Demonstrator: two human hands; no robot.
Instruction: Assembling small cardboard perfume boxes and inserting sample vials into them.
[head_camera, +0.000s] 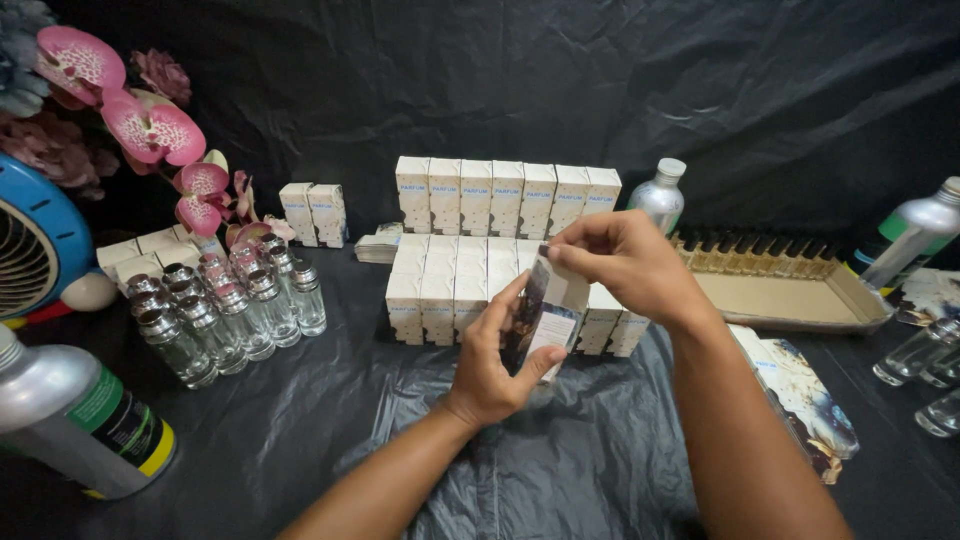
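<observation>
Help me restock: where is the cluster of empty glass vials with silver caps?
The glass vials stand left of centre in the head view, on the black sheet between the blue fan and the stacked cream boxes.

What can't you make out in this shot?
- Head view: whether the small carton is filled; its walls and the left hand hide the inside.
- Silver can, lower left: cut off by the frame edge.
- Box labels: too small to read.

One head-worn camera looks forward and down from just above the person's arms, close to the black-covered bench (300, 440), facing the dark backdrop (520, 70) behind the stacked boxes (500, 195).
</observation>
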